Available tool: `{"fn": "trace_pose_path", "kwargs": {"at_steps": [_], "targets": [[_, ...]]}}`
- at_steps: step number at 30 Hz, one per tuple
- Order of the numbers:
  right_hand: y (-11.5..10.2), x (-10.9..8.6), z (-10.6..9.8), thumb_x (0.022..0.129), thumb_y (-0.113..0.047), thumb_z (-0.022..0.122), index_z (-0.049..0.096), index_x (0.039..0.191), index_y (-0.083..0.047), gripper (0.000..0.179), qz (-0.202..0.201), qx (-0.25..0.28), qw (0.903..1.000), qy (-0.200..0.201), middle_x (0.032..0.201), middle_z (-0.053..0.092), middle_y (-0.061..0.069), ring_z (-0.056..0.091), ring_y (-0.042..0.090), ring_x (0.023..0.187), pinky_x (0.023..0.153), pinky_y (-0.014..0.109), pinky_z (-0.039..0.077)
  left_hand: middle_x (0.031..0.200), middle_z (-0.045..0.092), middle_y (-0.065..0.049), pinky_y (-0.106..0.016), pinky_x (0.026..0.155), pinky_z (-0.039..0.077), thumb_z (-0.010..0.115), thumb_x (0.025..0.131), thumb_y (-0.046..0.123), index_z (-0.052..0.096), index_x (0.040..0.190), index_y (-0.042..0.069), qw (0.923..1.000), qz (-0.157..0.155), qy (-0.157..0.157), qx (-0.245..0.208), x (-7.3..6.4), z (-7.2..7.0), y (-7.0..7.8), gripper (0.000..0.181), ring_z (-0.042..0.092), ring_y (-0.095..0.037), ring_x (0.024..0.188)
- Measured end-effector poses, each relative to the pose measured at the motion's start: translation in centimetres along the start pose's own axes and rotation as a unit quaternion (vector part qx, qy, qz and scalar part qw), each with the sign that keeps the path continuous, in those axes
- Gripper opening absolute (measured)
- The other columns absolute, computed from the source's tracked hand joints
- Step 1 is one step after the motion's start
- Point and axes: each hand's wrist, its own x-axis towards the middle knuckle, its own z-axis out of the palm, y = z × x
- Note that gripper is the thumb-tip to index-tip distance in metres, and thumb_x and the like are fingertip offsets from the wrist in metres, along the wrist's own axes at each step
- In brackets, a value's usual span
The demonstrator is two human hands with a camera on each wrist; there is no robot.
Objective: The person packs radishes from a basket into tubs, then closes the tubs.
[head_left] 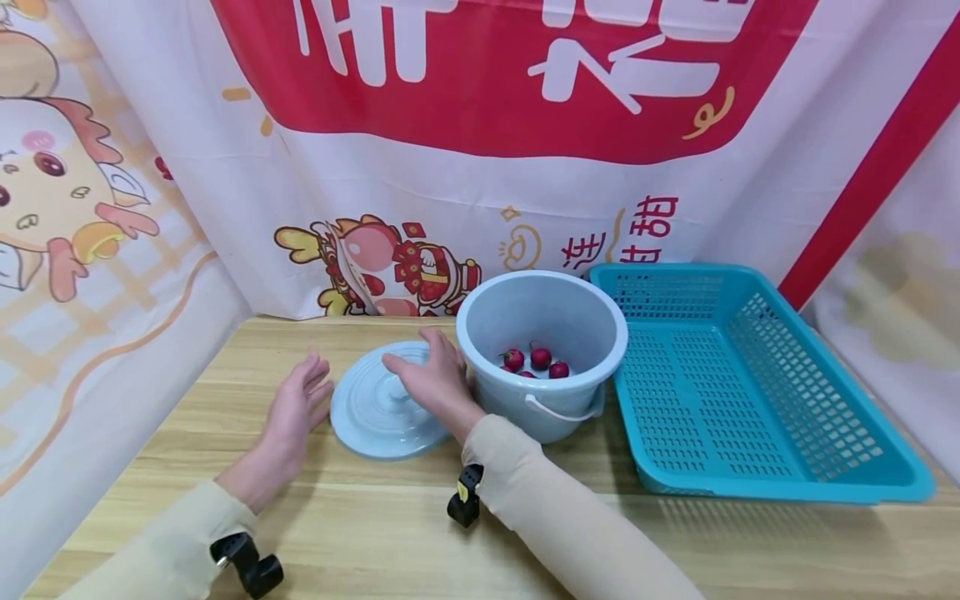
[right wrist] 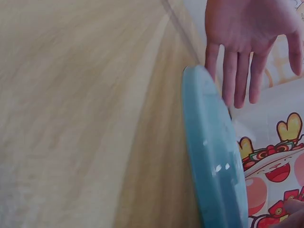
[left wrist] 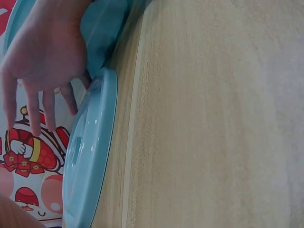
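A round light-blue lid point(head_left: 390, 408) with a small knob lies flat on the wooden table. To its left is my left hand point(head_left: 296, 408), fingers extended and apart from it or just at its rim. My right hand point(head_left: 438, 379) is over the lid's right side, thumb and fingers spread, between lid and bucket; whether it touches the lid I cannot tell. The lid point(left wrist: 92, 152) appears edge-on in the left wrist view, with the right hand point(left wrist: 47, 52) beyond it. In the right wrist view the left hand point(right wrist: 254, 28) hangs past the lid point(right wrist: 213, 156), its fingers straight.
Right of the lid stands a light-blue bucket point(head_left: 502, 400) with a white handle and several red radish-like pieces point(head_left: 540, 358) inside. Beside it sits a turquoise plastic basket point(head_left: 720, 483). A printed cloth point(head_left: 420, 183) hangs behind the table point(head_left: 360, 533).
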Motion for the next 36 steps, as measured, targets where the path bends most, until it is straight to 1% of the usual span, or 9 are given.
{"fn": "trace_pose_path", "kwargs": {"at_steps": [3, 8, 10, 13, 15, 21, 26, 30, 36], "targets": [[0.5, 0.1, 0.1, 0.096, -0.050, 0.073, 0.041, 0.162, -0.030, 0.076, -0.002, 0.008, 0.9999, -0.008, 0.175, 0.030, -0.001, 0.020, 0.029, 0.165, 0.135, 0.062, 0.009, 0.181, 0.003, -0.005, -0.046, 0.138, 0.010, 0.023, 0.111, 0.062, -0.002, 0.171, 0.015, 1.0000, -0.003, 0.001, -0.002, 0.1, 0.1, 0.0, 0.081, 0.010, -0.028, 0.168], [1.0, 0.4, 0.2, 0.094, -0.047, 0.075, 0.042, 0.162, -0.028, 0.078, -0.026, 0.019, 0.9992, -0.023, 0.179, 0.022, 0.003, 0.017, 0.032, 0.166, 0.133, 0.063, 0.017, 0.181, 0.002, -0.004, -0.044, 0.138, 0.007, 0.022, 0.111, 0.061, 0.000, 0.171, 0.014, 0.9999, -0.007, 0.015, -0.003, 0.0, -0.1, 0.0, 0.079, 0.006, -0.025, 0.168], [1.2, 0.4, 0.2, 0.094, -0.045, 0.075, 0.043, 0.162, -0.027, 0.078, -0.037, 0.023, 0.9987, -0.026, 0.179, 0.020, 0.004, 0.015, 0.034, 0.166, 0.133, 0.063, 0.018, 0.181, 0.002, -0.004, -0.044, 0.138, 0.008, 0.022, 0.111, 0.061, 0.002, 0.171, 0.013, 0.9997, -0.008, 0.023, -0.004, 0.0, -0.2, 0.1, 0.079, 0.004, -0.025, 0.168], [1.4, 0.5, 0.2, 0.094, -0.043, 0.076, 0.043, 0.162, -0.026, 0.077, -0.048, 0.028, 0.9982, -0.024, 0.179, 0.020, 0.006, 0.015, 0.035, 0.166, 0.133, 0.063, 0.018, 0.181, 0.002, -0.003, -0.043, 0.138, 0.008, 0.022, 0.111, 0.061, 0.003, 0.171, 0.013, 0.9993, -0.012, 0.035, -0.006, 0.1, -0.3, 0.1, 0.080, 0.002, -0.025, 0.169], [1.5, 0.5, 0.3, 0.094, -0.042, 0.077, 0.044, 0.161, -0.026, 0.077, -0.055, 0.029, 0.9979, -0.019, 0.178, 0.024, 0.006, 0.018, 0.035, 0.165, 0.132, 0.062, 0.021, 0.181, 0.001, -0.004, -0.042, 0.138, 0.008, 0.022, 0.111, 0.062, 0.004, 0.171, 0.012, 0.9990, -0.017, 0.040, -0.005, 0.1, -0.4, 0.1, 0.081, 0.002, -0.025, 0.169], [1.7, 0.6, 0.5, 0.096, -0.037, 0.077, 0.045, 0.161, -0.026, 0.073, -0.050, 0.044, 0.9976, -0.017, 0.176, 0.026, 0.007, 0.026, 0.034, 0.163, 0.132, 0.060, 0.026, 0.181, 0.000, -0.004, -0.040, 0.138, 0.006, 0.022, 0.111, 0.061, 0.003, 0.171, 0.011, 0.9983, -0.027, 0.051, -0.007, 0.3, -0.2, 0.1, 0.081, 0.001, -0.024, 0.168], [1.7, 0.8, 0.7, 0.096, -0.033, 0.078, 0.048, 0.159, -0.025, 0.070, -0.032, 0.077, 0.9965, -0.007, 0.171, 0.036, 0.007, 0.036, 0.031, 0.158, 0.130, 0.057, 0.032, 0.181, 0.002, -0.005, -0.039, 0.138, 0.004, 0.025, 0.111, 0.059, 0.005, 0.171, 0.010, 0.9970, -0.028, 0.067, -0.025, 0.5, 0.2, 0.1, 0.079, 0.003, -0.024, 0.168], [1.8, 0.8, 0.8, 0.096, -0.031, 0.079, 0.050, 0.158, -0.028, 0.068, -0.010, 0.103, 0.9947, -0.003, 0.170, 0.037, 0.008, 0.037, 0.032, 0.157, 0.129, 0.058, 0.033, 0.181, 0.007, -0.005, -0.038, 0.138, 0.006, 0.030, 0.112, 0.055, 0.010, 0.171, 0.010, 0.9944, -0.028, 0.090, -0.047, 0.9, 0.6, 0.1, 0.077, 0.007, -0.023, 0.168], [2.2, 0.9, 0.8, 0.096, -0.028, 0.079, 0.050, 0.157, -0.028, 0.067, -0.010, 0.133, 0.9911, -0.003, 0.169, 0.038, 0.009, 0.037, 0.033, 0.157, 0.129, 0.059, 0.033, 0.180, 0.015, -0.007, -0.037, 0.138, 0.012, 0.035, 0.111, 0.052, 0.018, 0.170, 0.009, 0.9886, -0.021, 0.128, -0.077, 1.4, 0.9, 0.1, 0.075, 0.016, -0.026, 0.167]]}}
